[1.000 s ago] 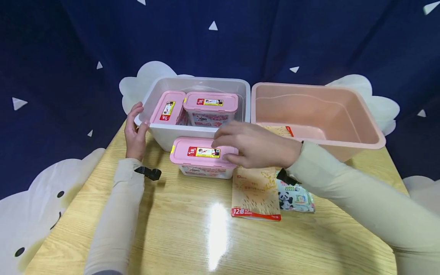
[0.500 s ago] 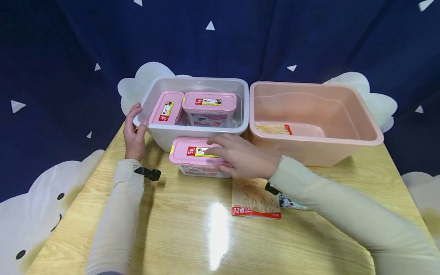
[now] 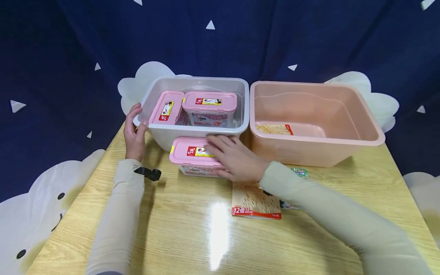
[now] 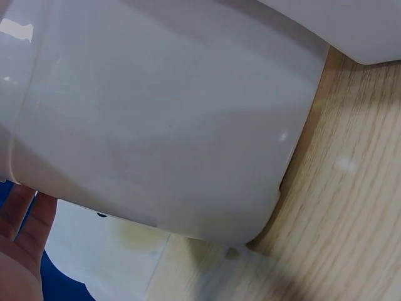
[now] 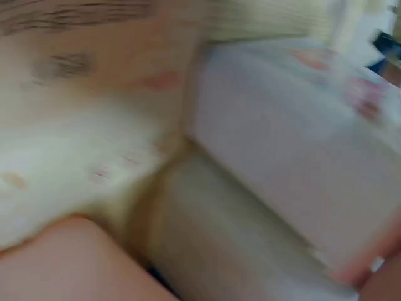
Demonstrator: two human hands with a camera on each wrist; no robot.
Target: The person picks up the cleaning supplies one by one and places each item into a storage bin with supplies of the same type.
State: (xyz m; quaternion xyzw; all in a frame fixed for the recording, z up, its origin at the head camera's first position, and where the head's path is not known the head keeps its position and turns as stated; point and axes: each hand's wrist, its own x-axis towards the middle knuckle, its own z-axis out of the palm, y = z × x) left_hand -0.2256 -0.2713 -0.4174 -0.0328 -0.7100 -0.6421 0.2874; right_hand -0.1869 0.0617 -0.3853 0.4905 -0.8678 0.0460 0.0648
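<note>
My left hand (image 3: 135, 134) holds the left front corner of a white plastic tub (image 3: 196, 131), thumb at the front rim and fingers (image 4: 37, 219) along the outer side. Two laundry-capsule boxes with pink lids, one on the left (image 3: 158, 109) and one beside it (image 3: 210, 102), stand inside the tub. A third pink-lidded box (image 3: 182, 152) stands on the table before it. Across the right end of this box lies my right hand (image 3: 242, 162), fingers spread over the lid and thumb near its front side. The right wrist view is blurred, so firm contact is unclear.
A peach tub (image 3: 295, 147) stands right of the white one, with a tan packet (image 3: 275, 129) inside. Another tan packet (image 3: 256, 204) lies on the table (image 3: 172, 229), and a green packet (image 3: 300, 172) is mostly hidden under my right forearm.
My right hand has shifted left and slightly toward me over the front box, its fingers spreading farther across the lid. The box and my left hand stay in place.
</note>
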